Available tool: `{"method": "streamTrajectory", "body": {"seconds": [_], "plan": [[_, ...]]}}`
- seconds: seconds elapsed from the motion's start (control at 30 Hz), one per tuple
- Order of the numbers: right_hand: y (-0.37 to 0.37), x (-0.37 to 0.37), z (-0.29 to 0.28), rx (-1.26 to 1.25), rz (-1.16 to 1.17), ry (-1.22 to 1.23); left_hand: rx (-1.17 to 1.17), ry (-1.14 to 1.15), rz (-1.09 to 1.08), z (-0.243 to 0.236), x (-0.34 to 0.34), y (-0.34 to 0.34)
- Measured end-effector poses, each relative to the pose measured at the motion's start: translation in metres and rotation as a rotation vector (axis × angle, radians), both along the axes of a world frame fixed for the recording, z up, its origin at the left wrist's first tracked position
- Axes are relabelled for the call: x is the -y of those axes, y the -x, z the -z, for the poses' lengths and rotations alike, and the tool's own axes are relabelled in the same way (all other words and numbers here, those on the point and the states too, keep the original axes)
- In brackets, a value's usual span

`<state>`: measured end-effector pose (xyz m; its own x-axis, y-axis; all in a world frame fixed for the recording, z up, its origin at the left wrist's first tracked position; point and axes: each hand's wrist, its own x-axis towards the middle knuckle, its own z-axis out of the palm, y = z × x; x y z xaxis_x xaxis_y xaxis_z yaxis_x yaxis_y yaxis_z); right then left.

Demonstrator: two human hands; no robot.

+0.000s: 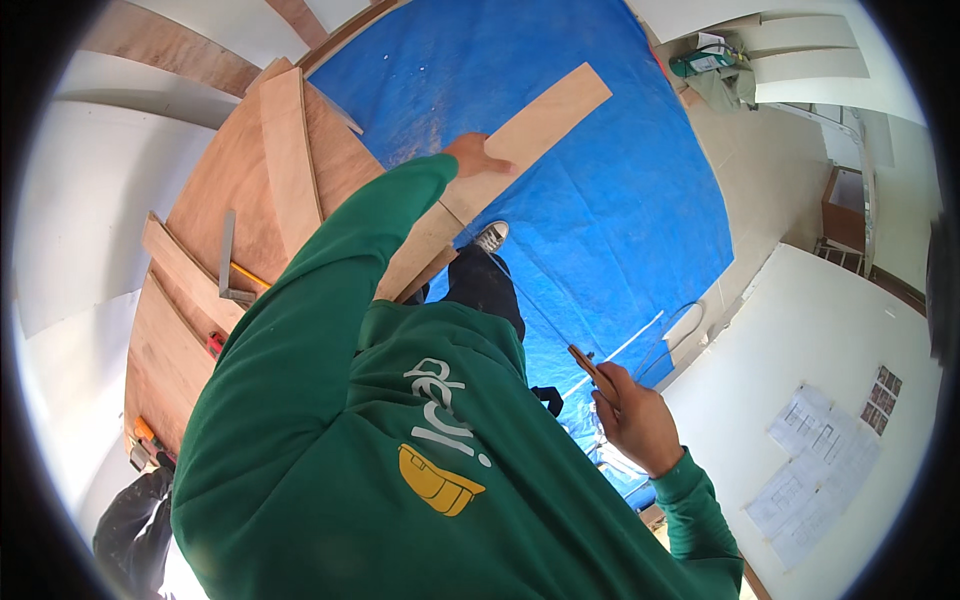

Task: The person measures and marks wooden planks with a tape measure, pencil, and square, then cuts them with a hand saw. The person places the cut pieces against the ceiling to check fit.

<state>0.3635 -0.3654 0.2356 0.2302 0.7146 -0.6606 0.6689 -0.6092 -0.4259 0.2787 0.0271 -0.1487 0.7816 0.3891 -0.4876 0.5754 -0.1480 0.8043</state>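
My left hand (475, 155) reaches forward in a green sleeve and grips a long, pale plywood strip (545, 110). The strip runs diagonally over a blue tarp (600, 200), with its lower end near my shoe (490, 235). My right hand (635, 415) is held low at my right side, closed around a short brown wooden stick-like tool (588, 365) whose tip points up and to the left. The two hands are far apart.
Large curved plywood sheets (230, 190) with narrower strips lie at the left, with a metal square (228, 262), a yellow pencil (250, 276) and a red tool (214, 344) on them. Paper sheets (820, 460) hang on the white wall at the right. A green bundle (705, 62) sits far back.
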Motion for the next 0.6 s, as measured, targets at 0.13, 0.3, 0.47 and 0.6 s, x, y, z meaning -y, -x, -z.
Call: {"method": "streamTrajectory", "body": {"seconds": [0.13, 0.3, 0.47, 0.6], "plan": [[0.014, -0.026, 0.099, -0.009, -0.036, -0.134, 0.034, -0.011, -0.045, 0.023, 0.002, 0.005], [0.061, -0.164, 0.238, 0.052, -0.069, -0.361, 0.012, -0.066, -0.008, 0.014, -0.003, -0.005], [0.036, -0.099, 0.153, -0.012, -0.092, -0.213, 0.09, -0.078, 0.002, 0.033, -0.009, -0.005], [0.02, -0.017, 0.037, -0.003, 0.01, -0.15, 0.028, -0.042, 0.028, 0.023, 0.01, -0.013]]}}
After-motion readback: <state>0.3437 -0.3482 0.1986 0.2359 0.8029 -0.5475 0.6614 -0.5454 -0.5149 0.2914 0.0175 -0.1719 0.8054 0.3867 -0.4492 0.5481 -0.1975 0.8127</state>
